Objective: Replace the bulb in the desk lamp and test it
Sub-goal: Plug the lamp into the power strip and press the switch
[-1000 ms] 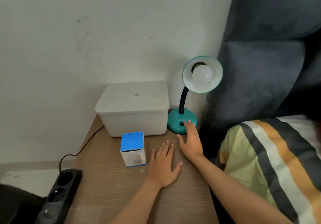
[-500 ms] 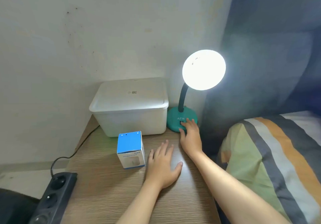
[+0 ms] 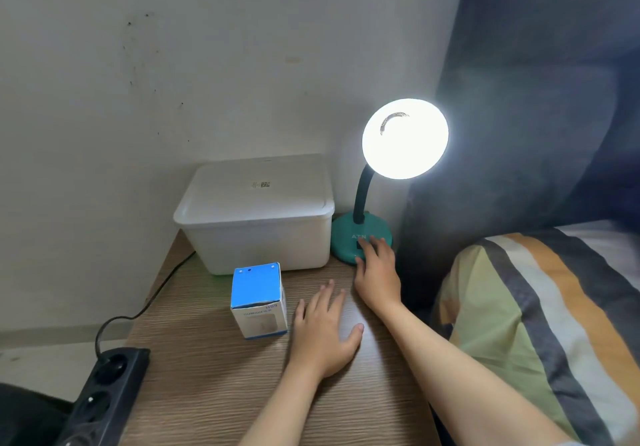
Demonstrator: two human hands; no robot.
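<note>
The teal desk lamp stands at the back right of the wooden table, its round base (image 3: 343,237) by the wall and its black neck curving up to the shade (image 3: 405,139). The lamp is lit, and the glare hides the bulb inside the shade. My right hand (image 3: 377,272) rests with its fingertips on the front of the lamp base, at the switch. My left hand (image 3: 323,328) lies flat and open on the table top, holding nothing. A small blue and white cardboard box (image 3: 258,300) stands upright just left of my left hand.
A white lidded plastic bin (image 3: 256,217) sits against the wall left of the lamp. A black power strip (image 3: 104,397) with a cable hangs at the table's (image 3: 207,393) front left edge. A striped pillow (image 3: 540,324) and a dark headboard (image 3: 519,116) border the right side.
The lamp was off one second ago and has been shining since half a second ago. My right fingers moved forward onto the switch on the base. My left hand stayed flat.
</note>
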